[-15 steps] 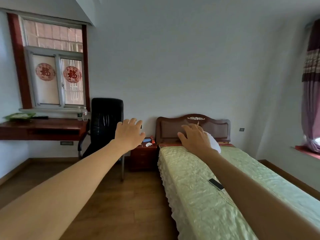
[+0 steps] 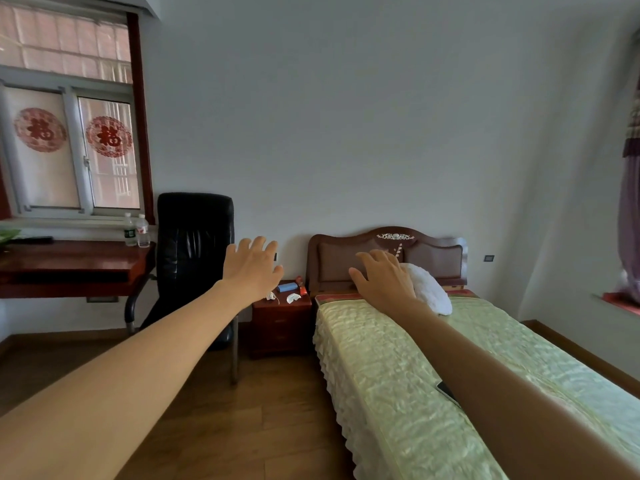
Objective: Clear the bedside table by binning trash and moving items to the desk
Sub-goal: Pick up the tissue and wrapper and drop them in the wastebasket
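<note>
Bedside table point(image 2: 281, 308) stands between chair point(image 2: 194, 237) and bed point(image 2: 398, 358).

We recorded a single view, from a wide-angle camera worn on the person's head. It faced forward and slightly down across the room toward the far wall. Both bare forearms ran out from the lower edge, with the left hand point(image 2: 252, 268) and right hand point(image 2: 382, 280) near mid-frame. The bedside table point(image 2: 282, 318) stood well beyond them, small in the picture; the desk point(image 2: 72, 263) lay at left and the bed point(image 2: 398, 368) at right. Straight lines bowed toward the edges.
</note>
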